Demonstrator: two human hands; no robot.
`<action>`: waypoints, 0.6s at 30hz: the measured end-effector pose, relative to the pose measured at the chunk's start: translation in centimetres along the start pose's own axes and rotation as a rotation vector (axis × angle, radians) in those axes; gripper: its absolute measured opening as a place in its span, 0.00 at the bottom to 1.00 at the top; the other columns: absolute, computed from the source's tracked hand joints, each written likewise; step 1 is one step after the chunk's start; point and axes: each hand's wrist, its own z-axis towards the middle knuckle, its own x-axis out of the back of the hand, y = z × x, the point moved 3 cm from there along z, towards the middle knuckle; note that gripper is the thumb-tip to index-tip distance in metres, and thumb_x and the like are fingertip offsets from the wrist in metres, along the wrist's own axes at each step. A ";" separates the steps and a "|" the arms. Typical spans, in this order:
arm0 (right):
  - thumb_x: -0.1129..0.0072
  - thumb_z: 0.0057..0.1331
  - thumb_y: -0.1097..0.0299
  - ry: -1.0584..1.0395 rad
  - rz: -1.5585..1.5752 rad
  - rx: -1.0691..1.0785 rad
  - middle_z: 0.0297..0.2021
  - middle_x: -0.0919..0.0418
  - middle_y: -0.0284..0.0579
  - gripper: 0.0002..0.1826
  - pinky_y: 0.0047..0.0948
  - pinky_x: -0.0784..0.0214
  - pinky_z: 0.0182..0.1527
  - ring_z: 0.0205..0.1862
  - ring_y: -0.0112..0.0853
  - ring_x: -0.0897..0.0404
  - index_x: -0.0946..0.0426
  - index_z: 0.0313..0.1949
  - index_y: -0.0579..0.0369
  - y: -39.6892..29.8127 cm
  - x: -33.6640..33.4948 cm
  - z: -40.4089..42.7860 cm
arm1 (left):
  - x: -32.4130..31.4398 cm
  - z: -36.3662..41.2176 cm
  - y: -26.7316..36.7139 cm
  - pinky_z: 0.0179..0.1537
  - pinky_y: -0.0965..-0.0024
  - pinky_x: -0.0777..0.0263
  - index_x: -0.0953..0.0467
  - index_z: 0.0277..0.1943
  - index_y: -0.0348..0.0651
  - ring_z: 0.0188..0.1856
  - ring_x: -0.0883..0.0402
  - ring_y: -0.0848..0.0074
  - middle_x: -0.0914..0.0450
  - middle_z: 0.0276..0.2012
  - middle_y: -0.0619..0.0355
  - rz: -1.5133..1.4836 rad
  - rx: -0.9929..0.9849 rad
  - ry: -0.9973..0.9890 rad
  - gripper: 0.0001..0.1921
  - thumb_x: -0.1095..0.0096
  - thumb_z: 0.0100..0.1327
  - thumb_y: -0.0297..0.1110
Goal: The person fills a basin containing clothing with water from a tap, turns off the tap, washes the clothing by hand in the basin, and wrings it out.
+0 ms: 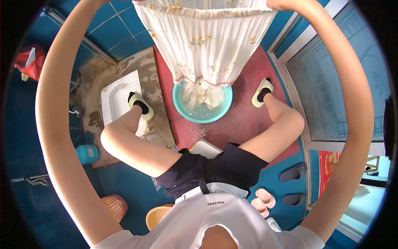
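A white garment (202, 40) with small yellow flowers and a gathered elastic edge (205, 13) hangs stretched out in front of me, probably a skirt. My right hand (277, 4) grips the right end of that elastic edge. At the top rim my left hand (104, 1) is almost wholly cut off; the left end of the edge is held up there beside it. Below, the brown-trimmed hem reaches a turquoise basin (202, 120) of water. Wet, pale cloth (202, 95) lies in the water; whether it joins the hanging garment is not clear.
The basin stands on a red textured mat (248, 124) between my feet. A white squat toilet (119, 90) is set in the floor at left. Around me are a blue container (88, 154), a pink basket (116, 207), a yellow basin (157, 216), slippers (293, 172) and a framed glass door (323, 93).
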 end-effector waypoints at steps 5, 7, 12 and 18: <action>0.45 0.52 0.68 -0.021 0.001 0.040 0.66 0.63 0.53 0.34 0.35 0.50 0.62 0.65 0.42 0.50 0.42 0.60 0.40 -0.3 -0.3 0.1 | -0.7 0.5 -0.2 0.62 0.41 0.75 0.45 0.64 0.63 0.65 0.82 0.46 0.66 0.67 0.47 -0.119 -0.022 -0.108 0.41 0.41 0.43 0.33; 0.46 0.52 0.67 -0.181 -0.036 0.041 0.66 0.64 0.54 0.34 0.34 0.51 0.62 0.66 0.42 0.51 0.43 0.61 0.39 0.0 -1.2 1.2 | -1.0 0.7 -0.3 0.61 0.41 0.76 0.45 0.64 0.63 0.65 0.82 0.46 0.66 0.67 0.47 -0.103 -0.034 -0.123 0.40 0.41 0.44 0.35; 0.45 0.51 0.68 -0.310 -0.019 0.063 0.67 0.67 0.51 0.39 0.33 0.52 0.63 0.66 0.40 0.53 0.48 0.63 0.38 -0.1 -2.1 1.3 | -2.5 1.2 -0.6 0.61 0.42 0.77 0.45 0.64 0.63 0.65 0.83 0.48 0.65 0.67 0.47 -0.078 -0.040 -0.228 0.37 0.44 0.47 0.41; 0.44 0.49 0.71 -0.226 -0.066 0.075 0.67 0.65 0.44 0.39 0.36 0.50 0.63 0.66 0.40 0.53 0.46 0.62 0.37 0.5 -7.3 3.4 | -5.4 1.2 0.2 0.61 0.40 0.77 0.45 0.64 0.62 0.66 0.81 0.49 0.64 0.67 0.47 -0.161 -0.044 -0.271 0.36 0.44 0.49 0.47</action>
